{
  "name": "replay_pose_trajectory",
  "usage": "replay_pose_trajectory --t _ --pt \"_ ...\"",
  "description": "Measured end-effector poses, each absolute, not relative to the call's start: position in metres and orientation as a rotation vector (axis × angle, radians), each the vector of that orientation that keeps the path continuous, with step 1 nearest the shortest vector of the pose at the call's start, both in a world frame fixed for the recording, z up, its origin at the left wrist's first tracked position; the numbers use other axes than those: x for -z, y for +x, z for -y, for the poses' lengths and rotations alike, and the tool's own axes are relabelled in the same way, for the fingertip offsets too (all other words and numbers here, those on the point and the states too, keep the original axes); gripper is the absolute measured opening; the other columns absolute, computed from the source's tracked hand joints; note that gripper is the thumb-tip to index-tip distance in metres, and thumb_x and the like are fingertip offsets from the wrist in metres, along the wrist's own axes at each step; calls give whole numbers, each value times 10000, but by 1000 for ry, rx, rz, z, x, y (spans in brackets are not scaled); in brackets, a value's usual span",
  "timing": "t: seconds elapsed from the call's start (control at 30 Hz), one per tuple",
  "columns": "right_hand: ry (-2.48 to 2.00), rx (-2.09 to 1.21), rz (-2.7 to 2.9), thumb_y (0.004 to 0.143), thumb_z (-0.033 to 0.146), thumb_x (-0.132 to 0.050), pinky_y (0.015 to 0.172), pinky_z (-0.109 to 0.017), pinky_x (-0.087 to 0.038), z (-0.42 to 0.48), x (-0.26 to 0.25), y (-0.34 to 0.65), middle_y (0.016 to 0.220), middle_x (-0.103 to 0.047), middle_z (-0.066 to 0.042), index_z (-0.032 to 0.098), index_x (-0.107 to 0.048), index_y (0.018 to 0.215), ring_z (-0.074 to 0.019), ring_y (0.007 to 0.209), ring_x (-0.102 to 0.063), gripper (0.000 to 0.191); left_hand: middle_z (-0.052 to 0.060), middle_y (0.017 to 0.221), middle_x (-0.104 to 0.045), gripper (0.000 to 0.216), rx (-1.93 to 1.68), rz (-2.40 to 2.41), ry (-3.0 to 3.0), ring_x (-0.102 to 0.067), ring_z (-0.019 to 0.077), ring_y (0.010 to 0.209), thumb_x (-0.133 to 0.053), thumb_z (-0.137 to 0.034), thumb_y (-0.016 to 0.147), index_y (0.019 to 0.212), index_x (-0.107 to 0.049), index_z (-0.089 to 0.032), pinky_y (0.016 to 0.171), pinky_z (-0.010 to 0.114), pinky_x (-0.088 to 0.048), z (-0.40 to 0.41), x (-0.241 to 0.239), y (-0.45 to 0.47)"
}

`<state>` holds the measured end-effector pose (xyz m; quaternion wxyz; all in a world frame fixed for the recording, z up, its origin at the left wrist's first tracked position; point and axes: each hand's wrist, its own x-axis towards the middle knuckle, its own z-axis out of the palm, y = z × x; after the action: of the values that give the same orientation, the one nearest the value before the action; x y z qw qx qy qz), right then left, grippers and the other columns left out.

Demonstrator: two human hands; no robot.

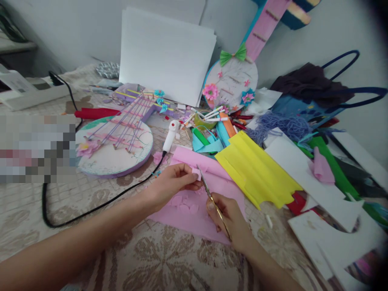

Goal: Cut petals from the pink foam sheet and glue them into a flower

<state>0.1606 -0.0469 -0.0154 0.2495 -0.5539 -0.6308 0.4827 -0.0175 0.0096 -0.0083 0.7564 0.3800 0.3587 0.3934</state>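
My left hand (183, 177) pinches a small pale pink piece of paper (197, 173) between thumb and fingers. In my right hand (226, 212) is a pair of scissors (216, 208) with gold handles, its blades pointing up and left beside the small piece. Whether the blades touch the paper I cannot tell. Beneath both hands lies a sheet of pink crepe paper (177, 216), its far edge rolled. Several cut pink pieces (190, 207) rest on it, near and below my left hand.
A white glue gun (171, 135) trails a black cord (100, 210) across the left side. Behind it lies a round, stringed craft instrument (121, 147). Yellow crepe paper (257, 169) and white board scraps (333, 230) lie to the right; a second decorated instrument (230, 83) leans at the wall.
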Motion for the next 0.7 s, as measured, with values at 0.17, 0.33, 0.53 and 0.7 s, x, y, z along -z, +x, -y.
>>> replay_pose_trajectory --t 0.17,0.33,0.53,0.7 --pt "-1531 -1315 1715 815 553 -425 405 -207 -246 46 15 160 535 -323 54 189 -391 620 -80 445 -323 415 66 776 -656 169 -857 -782 818 -623 132 719 -625 -237 763 741 -499 -126 764 310 -474 -10 7 -18" --pt "-1549 -1287 1735 815 547 -432 396 -199 -248 44 16 160 530 -335 53 187 -396 613 -78 443 -326 414 69 779 -654 177 -857 -787 827 -618 134 717 -620 -256 767 740 -503 -127 771 320 -470 -10 6 -19" --pt "-1559 -1263 1752 828 526 -429 382 -190 -247 45 18 162 527 -331 51 187 -389 607 -75 439 -326 406 62 762 -650 172 -862 -793 804 -612 129 708 -623 -252 761 733 -506 -129 766 316 -468 -11 5 -19" --pt "-1566 -1251 1759 826 540 -422 370 -189 -242 45 18 162 521 -326 48 191 -379 597 -75 430 -320 420 52 755 -642 170 -874 -780 791 -608 126 704 -627 -248 755 723 -508 -130 753 309 -467 -11 4 -19"
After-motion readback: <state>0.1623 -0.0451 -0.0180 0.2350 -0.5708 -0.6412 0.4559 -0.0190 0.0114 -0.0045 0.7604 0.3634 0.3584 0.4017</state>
